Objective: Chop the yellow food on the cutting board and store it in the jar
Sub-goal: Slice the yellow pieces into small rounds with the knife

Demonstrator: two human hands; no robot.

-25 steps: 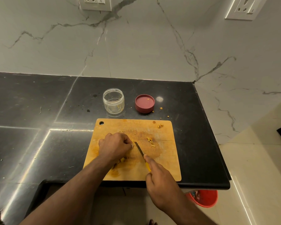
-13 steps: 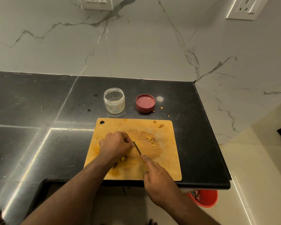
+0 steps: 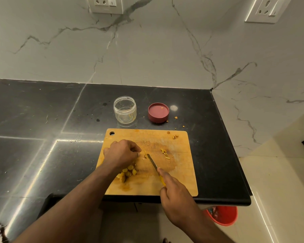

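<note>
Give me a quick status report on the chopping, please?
Left hand curled on the yellow food; right hand holds the knife. Chopping unfinished on the cutting board. Jar open, nearly empty, lid beside it. Nothing in the way.

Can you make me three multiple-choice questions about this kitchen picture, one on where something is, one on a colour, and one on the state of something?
1. Where does the jar stand?
A. On the counter behind the cutting board
B. On the cutting board
C. On the floor

2. What colour is the lid?
A. Blue
B. Dark red
C. White

3. What state is the jar in?
A. Closed with its lid
B. Lying on its side
C. Open and upright

Answers:
1 A: the jar sits on the black counter just past the far edge of the cutting board.
2 B: the lid beside the jar is dark red.
3 C: the jar stands upright with its mouth uncovered, while the lid lies apart on the counter.
</note>
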